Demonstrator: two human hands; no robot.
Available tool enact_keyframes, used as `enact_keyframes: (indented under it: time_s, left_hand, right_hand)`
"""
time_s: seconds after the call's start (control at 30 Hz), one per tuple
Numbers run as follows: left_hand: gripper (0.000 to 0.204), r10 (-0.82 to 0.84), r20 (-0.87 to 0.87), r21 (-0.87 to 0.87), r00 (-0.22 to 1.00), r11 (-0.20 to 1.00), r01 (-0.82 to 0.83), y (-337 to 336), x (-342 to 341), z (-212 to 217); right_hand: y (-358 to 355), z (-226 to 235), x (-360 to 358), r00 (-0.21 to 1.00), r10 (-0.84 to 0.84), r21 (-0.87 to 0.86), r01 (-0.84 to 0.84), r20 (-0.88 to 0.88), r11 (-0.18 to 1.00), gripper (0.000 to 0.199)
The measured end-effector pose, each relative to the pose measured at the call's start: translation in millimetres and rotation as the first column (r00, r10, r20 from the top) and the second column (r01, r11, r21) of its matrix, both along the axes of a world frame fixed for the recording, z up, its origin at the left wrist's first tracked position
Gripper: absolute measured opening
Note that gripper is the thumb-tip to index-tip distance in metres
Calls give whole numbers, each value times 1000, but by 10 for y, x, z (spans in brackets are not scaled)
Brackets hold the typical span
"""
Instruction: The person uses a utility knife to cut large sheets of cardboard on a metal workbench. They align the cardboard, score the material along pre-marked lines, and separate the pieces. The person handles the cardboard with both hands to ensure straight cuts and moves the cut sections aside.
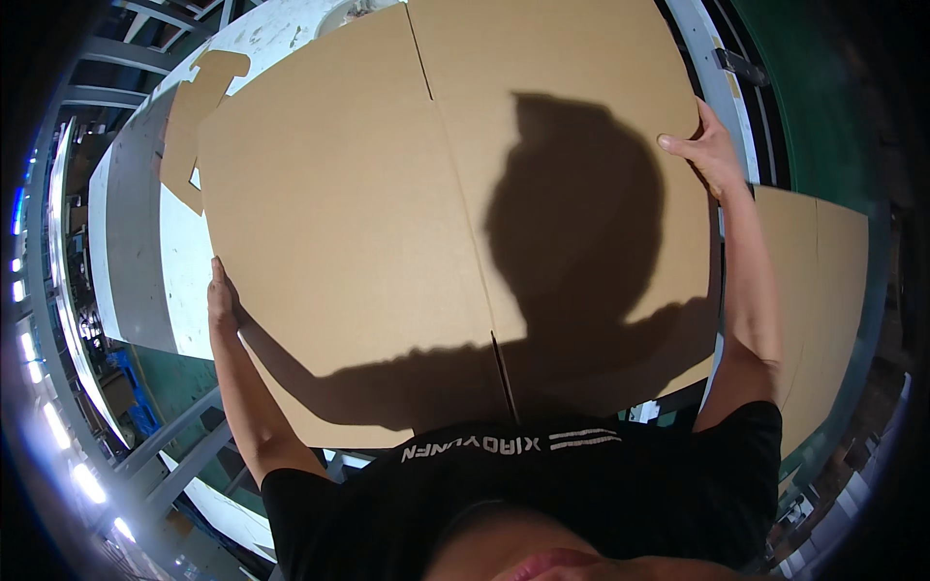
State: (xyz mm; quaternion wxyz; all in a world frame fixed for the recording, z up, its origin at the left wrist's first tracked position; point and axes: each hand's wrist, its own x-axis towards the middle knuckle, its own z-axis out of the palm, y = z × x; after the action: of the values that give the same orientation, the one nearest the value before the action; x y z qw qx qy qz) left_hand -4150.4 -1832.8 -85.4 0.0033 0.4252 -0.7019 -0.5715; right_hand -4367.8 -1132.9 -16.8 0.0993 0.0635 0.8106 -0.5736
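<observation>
A large brown cardboard sheet (329,232) lies spread in front of me, with a crease down its middle and a dark slot at each end of that crease. My left hand (222,298) is at the sheet's left edge, gripping it with fingers partly hidden. At the far right edge my right hand (710,153) grips the sheet, thumb on top and the other fingers mostly out of sight beyond the edge. My shadow covers much of the sheet's right half and near side.
A smaller cut cardboard piece (182,145) lies on the white table (184,281) at the left. More cardboard (819,290) stands to the right, beside a metal rail (728,107). Metal frame bars (179,484) are low on the left, above a green floor (174,382).
</observation>
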Motion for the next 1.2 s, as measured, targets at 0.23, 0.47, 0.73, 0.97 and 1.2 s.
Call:
enact_keyframes:
  time_s: [0.23,0.47,0.73,0.97,1.2]
  left_hand:
    - [75,113,240,-530,964,847,33,-138,-8,-312]
    - [73,247,362,-750,899,650,124,292,-51,-159]
    - [53,-885,-101,-671,455,398,625,3057,923,378]
    - [47,-973,-43,-795,227,171,582,3846,1525,334]
    - [39,-962,210,-902,175,-121,415,3801,1349,34]
  right_hand:
    - [-92,-158,-22,999,-9,16,10,-42,1000,86]
    - [-38,-203,-68,999,26,-39,-27,-29,999,83]
    - [-112,-91,12,985,39,342,22,-168,939,75]
    - [-201,-396,286,953,76,837,219,-294,502,88]
    - [486,-716,1076,798,-83,237,274,-597,932,54]
